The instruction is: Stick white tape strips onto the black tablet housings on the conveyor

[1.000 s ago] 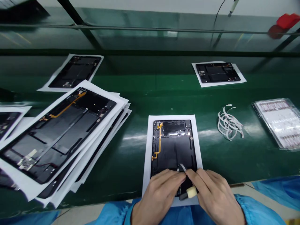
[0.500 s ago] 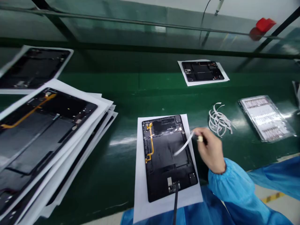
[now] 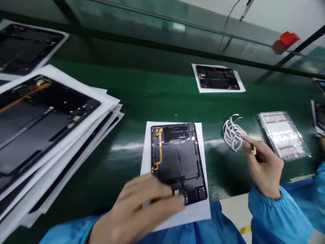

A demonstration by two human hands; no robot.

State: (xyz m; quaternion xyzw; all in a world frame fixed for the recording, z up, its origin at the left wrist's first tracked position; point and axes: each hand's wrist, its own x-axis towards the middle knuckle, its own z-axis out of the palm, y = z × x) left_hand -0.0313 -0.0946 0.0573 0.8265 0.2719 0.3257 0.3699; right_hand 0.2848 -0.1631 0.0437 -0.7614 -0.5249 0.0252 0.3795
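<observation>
A tablet back housing [image 3: 179, 162], dark with an orange flex cable [image 3: 160, 149], lies on a white paper sheet [image 3: 198, 217]. Over its lower left part is my left hand [image 3: 142, 206], blurred, fingers stretched out, with nothing visible in it; it hides that corner. My right hand [image 3: 265, 164] is closed, its fingertips at the edge of a heap of curled white strips [image 3: 232, 134]. A small dark piece with a cream end [image 3: 253, 149] sticks out between its fingers; its kind is unclear. Whether the fingertips grip a strip cannot be seen.
At left stands a stack of housings interleaved with paper [image 3: 68, 142], with another housing [image 3: 27, 49] behind it. One more housing [image 3: 218, 78] lies at the back. A clear plastic tray [image 3: 283, 135] sits right of the strips. A co-worker's sleeve [image 3: 320, 183] shows at far right.
My right hand has moved right, from over the housing to the strip heap; the white strip it held is no longer seen over the housing. My left hand has come into view.
</observation>
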